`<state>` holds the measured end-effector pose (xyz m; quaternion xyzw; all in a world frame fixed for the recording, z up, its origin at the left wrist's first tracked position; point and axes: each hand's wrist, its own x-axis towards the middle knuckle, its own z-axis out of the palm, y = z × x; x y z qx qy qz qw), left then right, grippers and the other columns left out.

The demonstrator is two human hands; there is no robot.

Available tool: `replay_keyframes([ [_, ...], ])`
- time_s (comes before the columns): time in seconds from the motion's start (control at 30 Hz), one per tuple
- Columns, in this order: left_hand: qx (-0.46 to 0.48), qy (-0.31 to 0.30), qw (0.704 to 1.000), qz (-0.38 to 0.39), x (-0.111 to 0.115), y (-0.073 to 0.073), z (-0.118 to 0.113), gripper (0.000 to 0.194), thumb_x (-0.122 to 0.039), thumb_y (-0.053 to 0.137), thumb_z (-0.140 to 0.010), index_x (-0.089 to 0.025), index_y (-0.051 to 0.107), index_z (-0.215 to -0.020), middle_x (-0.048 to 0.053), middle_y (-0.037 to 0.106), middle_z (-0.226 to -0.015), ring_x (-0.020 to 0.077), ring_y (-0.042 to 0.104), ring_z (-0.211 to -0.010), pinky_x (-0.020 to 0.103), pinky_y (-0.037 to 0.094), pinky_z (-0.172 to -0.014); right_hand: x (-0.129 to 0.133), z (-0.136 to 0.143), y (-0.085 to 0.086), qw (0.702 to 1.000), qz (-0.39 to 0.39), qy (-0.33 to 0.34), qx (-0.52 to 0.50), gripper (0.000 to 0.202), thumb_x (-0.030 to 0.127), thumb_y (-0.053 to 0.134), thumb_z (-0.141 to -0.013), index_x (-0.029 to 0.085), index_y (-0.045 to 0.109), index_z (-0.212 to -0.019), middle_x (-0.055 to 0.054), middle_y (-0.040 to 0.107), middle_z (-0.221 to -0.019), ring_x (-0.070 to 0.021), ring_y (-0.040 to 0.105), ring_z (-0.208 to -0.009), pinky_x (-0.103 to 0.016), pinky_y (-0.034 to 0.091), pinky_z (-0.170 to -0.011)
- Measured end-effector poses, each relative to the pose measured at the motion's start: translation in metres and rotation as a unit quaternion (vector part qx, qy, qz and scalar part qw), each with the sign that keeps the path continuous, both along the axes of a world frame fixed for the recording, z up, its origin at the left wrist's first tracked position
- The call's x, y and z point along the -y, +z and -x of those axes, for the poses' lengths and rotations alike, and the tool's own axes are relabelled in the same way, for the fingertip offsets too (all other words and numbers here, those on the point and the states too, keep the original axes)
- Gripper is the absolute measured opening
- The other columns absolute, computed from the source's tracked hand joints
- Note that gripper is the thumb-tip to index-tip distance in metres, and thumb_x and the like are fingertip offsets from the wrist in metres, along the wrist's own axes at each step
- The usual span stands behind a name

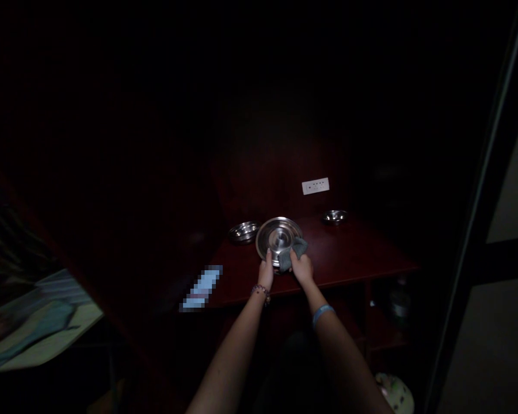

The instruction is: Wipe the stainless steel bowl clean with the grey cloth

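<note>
My left hand (266, 272) grips the near rim of a round, shiny steel plate (278, 234), its thumb on the upper face. The plate is tilted toward me above the dark red desk (345, 253). My right hand (301, 268) is closed on a grey cloth (290, 256) and presses it against the plate's right near edge. Part of the rim is hidden under the cloth. Behind the plate to the left lie shallow steel dishes (244, 231), perhaps stacked. A small steel bowl (335, 216) sits at the back right.
A white power socket (315, 186) is on the back wall. A blurred-out bright rectangle (202, 288) lies at the desk's left edge. Below right, a clear bottle (399, 302) stands on a shelf. A cluttered pale surface (47, 345) is at far left. Much is dark.
</note>
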<state>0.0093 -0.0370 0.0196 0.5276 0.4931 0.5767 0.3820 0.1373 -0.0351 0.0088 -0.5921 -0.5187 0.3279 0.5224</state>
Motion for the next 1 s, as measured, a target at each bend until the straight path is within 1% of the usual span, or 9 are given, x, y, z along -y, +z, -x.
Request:
replay_keyframes([
  [0.07, -0.005, 0.0, 1.0, -0.001, -0.001, 0.0, -0.001, 0.066, -0.062, 0.036, -0.089, -0.01, 0.058, -0.122, 0.012, 0.071, -0.098, 0.0186, 0.066, -0.083, 0.026, 0.052, -0.065, -0.001, -0.001, 0.0, 1.0, 0.009, 0.001, 0.002, 0.055, 0.057, 0.04, -0.09, 0.019, 0.067, -0.062, -0.009, 0.068, -0.058, -0.0222, 0.069, -0.067, -0.027, 0.048, -0.067],
  [0.23, -0.021, 0.003, 1.0, 0.0, -0.003, 0.0, -0.004, 0.067, -0.066, 0.04, -0.086, -0.01, 0.064, -0.111, 0.01, 0.072, -0.084, 0.0178, 0.066, -0.076, 0.025, 0.051, -0.064, -0.004, -0.001, -0.002, 1.0, -0.007, -0.002, -0.025, 0.056, 0.057, 0.037, -0.091, 0.017, 0.069, -0.068, -0.008, 0.068, -0.057, -0.0203, 0.069, -0.064, -0.025, 0.048, -0.063],
  [0.37, -0.043, 0.022, 0.999, 0.016, -0.004, -0.002, -0.005, 0.065, -0.07, 0.04, -0.083, -0.011, 0.067, -0.086, 0.007, 0.066, -0.064, 0.0166, 0.061, -0.057, 0.025, 0.046, -0.053, -0.005, -0.003, -0.004, 0.999, -0.009, -0.005, -0.032, 0.055, 0.059, 0.038, -0.09, 0.018, 0.068, -0.069, -0.006, 0.067, -0.056, -0.0197, 0.069, -0.063, -0.024, 0.048, -0.063],
  [0.43, -0.045, 0.028, 0.998, 0.022, -0.004, -0.002, -0.007, 0.064, -0.069, 0.039, -0.083, -0.011, 0.066, -0.08, 0.006, 0.062, -0.057, 0.0161, 0.059, -0.052, 0.025, 0.045, -0.049, -0.006, -0.004, -0.004, 0.999, -0.011, -0.005, -0.033, 0.055, 0.059, 0.038, -0.089, 0.018, 0.067, -0.069, -0.006, 0.067, -0.056, -0.0196, 0.068, -0.062, -0.024, 0.048, -0.062],
  [0.57, -0.03, 0.024, 0.999, 0.018, -0.003, -0.003, -0.011, 0.058, -0.063, 0.039, -0.086, -0.011, 0.065, -0.086, 0.007, 0.064, -0.063, 0.0159, 0.059, -0.05, 0.026, 0.048, -0.048, -0.006, -0.006, -0.004, 0.999, -0.02, 0.0, -0.041, 0.054, 0.06, 0.038, -0.088, 0.018, 0.066, -0.07, -0.005, 0.067, -0.057, -0.0187, 0.066, -0.06, -0.024, 0.048, -0.061],
  [0.67, -0.012, 0.017, 1.0, 0.017, -0.004, -0.003, -0.014, 0.056, -0.061, 0.04, -0.087, -0.011, 0.065, -0.091, 0.01, 0.067, -0.073, 0.018, 0.063, -0.056, 0.028, 0.051, -0.05, -0.007, -0.007, -0.005, 0.997, -0.042, 0.004, -0.065, 0.053, 0.062, 0.039, -0.086, 0.018, 0.064, -0.072, -0.004, 0.066, -0.056, -0.0178, 0.064, -0.055, -0.023, 0.046, -0.055],
  [0.73, -0.013, 0.011, 1.0, 0.016, -0.006, -0.004, -0.016, 0.056, -0.061, 0.04, -0.087, -0.012, 0.065, -0.09, 0.011, 0.068, -0.076, 0.0194, 0.065, -0.06, 0.028, 0.052, -0.052, -0.008, -0.009, -0.006, 0.995, -0.058, 0.009, -0.083, 0.053, 0.064, 0.04, -0.084, 0.017, 0.063, -0.073, -0.004, 0.065, -0.056, -0.0176, 0.062, -0.052, -0.024, 0.045, -0.052],
  [0.9, -0.06, 0.041, 0.997, 0.03, -0.004, -0.005, -0.018, 0.051, -0.056, 0.039, -0.089, -0.016, 0.065, -0.071, 0.009, 0.062, -0.055, 0.0209, 0.065, -0.058, 0.028, 0.049, -0.057, -0.008, -0.013, -0.006, 0.991, -0.078, 0.017, -0.107, 0.051, 0.064, 0.044, -0.082, 0.018, 0.06, -0.068, -0.003, 0.062, -0.054, -0.0172, 0.06, -0.05, -0.025, 0.044, -0.05],
  [1.0, -0.074, 0.045, 0.996, 0.031, 0.001, -0.002, -0.02, 0.053, -0.055, 0.037, -0.091, -0.016, 0.064, -0.066, 0.008, 0.06, -0.05, 0.0205, 0.064, -0.053, 0.027, 0.047, -0.055, -0.009, -0.015, -0.006, 0.987, -0.093, 0.025, -0.131, 0.048, 0.063, 0.048, -0.081, 0.018, 0.06, -0.068, -0.001, 0.06, -0.053, -0.0158, 0.057, -0.047, -0.024, 0.043, -0.047],
])
